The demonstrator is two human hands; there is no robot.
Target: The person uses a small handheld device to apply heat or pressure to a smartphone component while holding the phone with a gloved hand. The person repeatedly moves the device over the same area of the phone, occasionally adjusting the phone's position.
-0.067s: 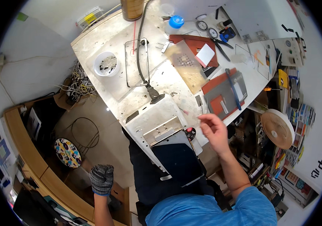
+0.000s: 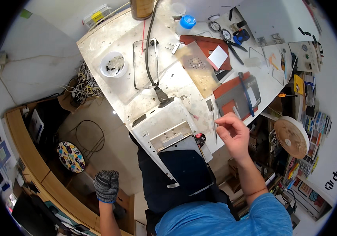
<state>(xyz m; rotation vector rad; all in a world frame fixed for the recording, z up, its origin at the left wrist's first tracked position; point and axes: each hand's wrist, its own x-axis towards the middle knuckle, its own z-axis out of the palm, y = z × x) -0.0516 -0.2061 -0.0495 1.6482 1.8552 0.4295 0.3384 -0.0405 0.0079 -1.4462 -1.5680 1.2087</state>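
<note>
My right hand [image 2: 234, 133] is bare and pinched at the table's right edge, thumb against fingertips. A slim metal tool [image 2: 216, 131], perhaps tweezers, stands upright at the fingertips. Down at the left, away from the table, my left hand [image 2: 106, 186] wears a grey knitted glove and is closed in a fist; nothing shows in it. Between the hands a dark tablet-like screen panel [image 2: 186, 167] rests on the near end of a white metal machine [image 2: 164, 116], above my lap. A small black disc with a red label [image 2: 200, 139] lies beside the machine, nearest my right hand.
On the white table stand a tub of scraps [image 2: 113, 64], a thin rectangular frame [image 2: 134, 65] and a blue-capped bottle [image 2: 186, 23]. Brown and grey mats [image 2: 239, 96] lie at the right, pliers [image 2: 236, 53] farther back. A fan [image 2: 291, 137] stands beyond the right edge.
My right hand has moved slightly right and down, and the slim tool shows more clearly at its fingertips. My left fist has stayed put. The whole view has shifted slightly.
</note>
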